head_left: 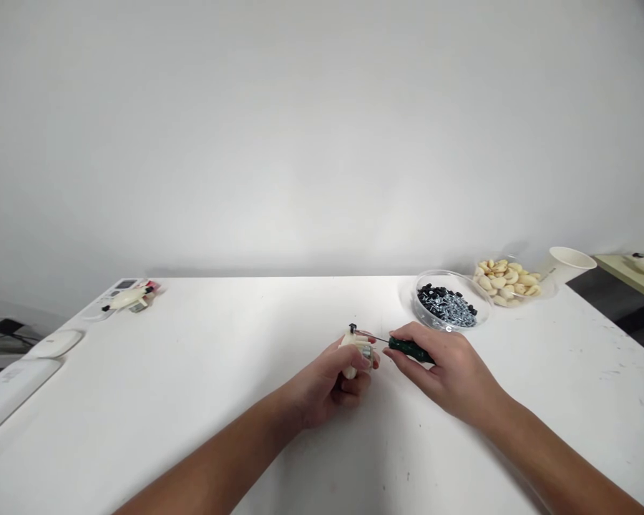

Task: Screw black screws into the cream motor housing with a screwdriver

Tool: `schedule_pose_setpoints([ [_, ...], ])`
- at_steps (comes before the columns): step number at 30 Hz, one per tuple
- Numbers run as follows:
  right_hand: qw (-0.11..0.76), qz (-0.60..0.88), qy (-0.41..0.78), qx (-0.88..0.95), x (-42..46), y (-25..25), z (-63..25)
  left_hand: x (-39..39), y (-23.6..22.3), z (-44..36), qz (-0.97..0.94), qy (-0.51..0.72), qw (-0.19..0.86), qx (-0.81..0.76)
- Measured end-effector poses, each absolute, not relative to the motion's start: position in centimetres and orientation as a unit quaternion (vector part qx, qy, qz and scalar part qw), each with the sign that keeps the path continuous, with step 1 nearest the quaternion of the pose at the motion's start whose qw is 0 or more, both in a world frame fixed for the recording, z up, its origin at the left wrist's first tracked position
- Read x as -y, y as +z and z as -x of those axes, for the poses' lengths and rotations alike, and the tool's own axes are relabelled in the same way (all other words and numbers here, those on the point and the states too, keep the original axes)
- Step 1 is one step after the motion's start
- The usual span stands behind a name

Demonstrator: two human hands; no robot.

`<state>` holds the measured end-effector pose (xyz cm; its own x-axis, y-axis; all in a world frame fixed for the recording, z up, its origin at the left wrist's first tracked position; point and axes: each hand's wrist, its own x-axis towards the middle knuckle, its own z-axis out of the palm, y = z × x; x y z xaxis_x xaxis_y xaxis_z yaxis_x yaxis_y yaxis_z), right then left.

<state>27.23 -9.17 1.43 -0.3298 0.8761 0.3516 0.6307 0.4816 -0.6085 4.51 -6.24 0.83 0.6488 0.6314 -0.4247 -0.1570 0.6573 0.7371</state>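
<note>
In my left hand (338, 375) is a small cream plastic part (350, 342) with a silvery metal piece in its side and a black piece at its top. The fingers wrap round it, hiding much of its lower side. My right hand (445, 361) grips the dark green handle of a screwdriver (409, 349). Its thin shaft points left, and the tip reaches the upper part of the cream piece near the black bit. Whether the tip sits in a screw I cannot tell. Both hands are just above the white table.
Behind my right hand stands a clear round bowl (416, 315) of screws and small black parts. Beside it are a tub of cream shells (507, 280) and a tilted paper cup (569, 265). A similar cream assembly (129, 298) lies far left, near a white scale (99, 307).
</note>
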Motion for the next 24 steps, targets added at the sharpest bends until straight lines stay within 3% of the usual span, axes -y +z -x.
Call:
schedule_pose_setpoints([
  [12,0.310,0.409,-0.050,0.857,9.2,0.7,-27.9,6.6,1.3,-4.6,-0.396,0.200,0.804,-0.396],
  [24,0.306,0.459,-0.012,0.834,9.0,0.4,-27.0,5.6,2.4,-4.0,-0.340,0.147,0.840,-0.396],
])
